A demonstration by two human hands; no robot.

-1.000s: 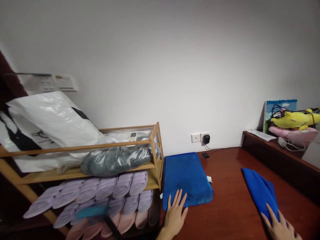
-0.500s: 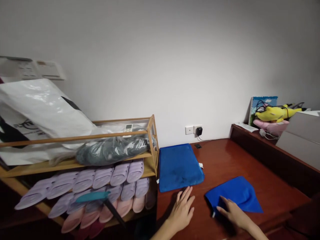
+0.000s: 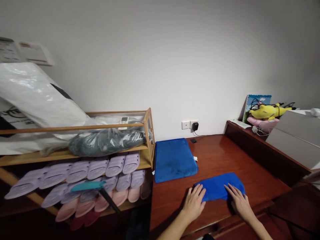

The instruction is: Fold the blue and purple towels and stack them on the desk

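Note:
A bright blue cloth (image 3: 217, 186) lies folded into a narrow strip near the front edge of the reddish-brown table (image 3: 212, 151). My left hand (image 3: 195, 202) rests on its left end, fingers apart. On the right part of the cloth lies my right hand (image 3: 238, 201), its fingers spread over the fabric. Farther back on the left, a larger darker blue cloth (image 3: 175, 160) lies flat with dark patches and a small white tag at its right edge.
Left of the table stands a wooden rack (image 3: 148, 140) with purple slippers (image 3: 97, 168) and bagged items. A black plug (image 3: 195, 126) sits in the wall socket. On the raised right ledge are a yellow plush toy (image 3: 266, 112) and white boxes (image 3: 295, 133).
The bright blue cloth has gone from a loose, pointed shape to a narrow folded strip. My left hand has moved right onto it. The view has shifted slightly.

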